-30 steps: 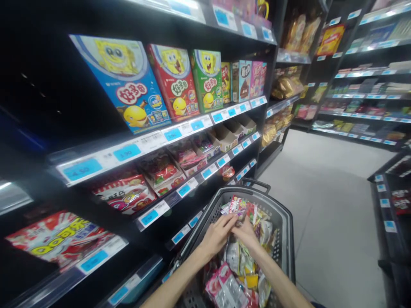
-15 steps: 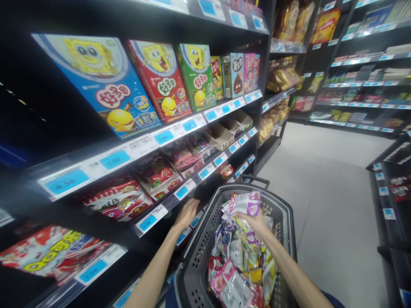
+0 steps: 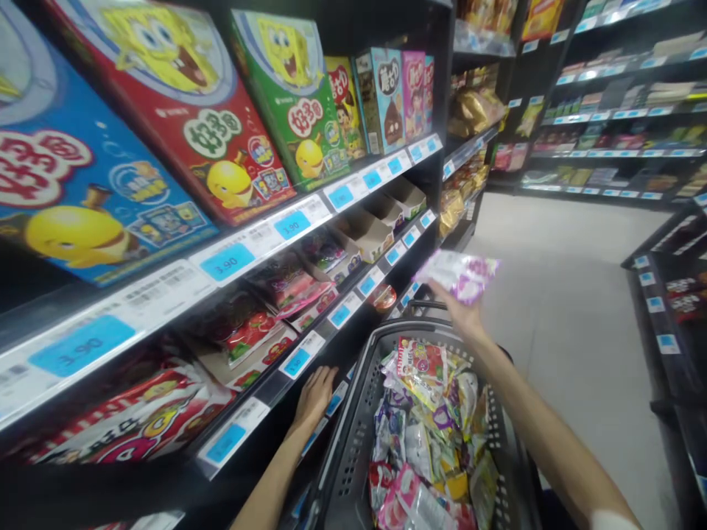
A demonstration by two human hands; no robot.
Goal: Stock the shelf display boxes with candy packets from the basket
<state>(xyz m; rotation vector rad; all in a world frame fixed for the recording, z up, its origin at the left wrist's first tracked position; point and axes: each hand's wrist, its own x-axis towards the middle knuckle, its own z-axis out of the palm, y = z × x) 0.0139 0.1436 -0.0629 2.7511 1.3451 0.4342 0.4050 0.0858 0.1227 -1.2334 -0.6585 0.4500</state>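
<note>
My right hand (image 3: 464,315) is closed on a purple-and-white candy bag (image 3: 467,274), slightly blurred, held up over the far end of a dark grey shopping basket (image 3: 347,449). Inside the basket lies a heap of small candy packets; a red-and-white packet (image 3: 424,362) is on top and a pink packet (image 3: 406,500) sits near the front. My left hand (image 3: 314,397) is beside the basket's left side, at the lower shelf's edge. Its fingers are extended and no object shows in them.
On the left, shelves carry snack boxes, among them a red box (image 3: 204,125) and a green box (image 3: 295,103). Beneath them are cardboard trays (image 3: 370,239) and candy bags (image 3: 149,419). The grey floor (image 3: 563,316) runs right of the basket, toward more shelving (image 3: 657,294).
My right hand has lifted the purple-and-white candy bag from the heap, up and away, uncovering the red-and-white packet. My left hand has shifted slightly down in view. The shelf boxes appear closer.
</note>
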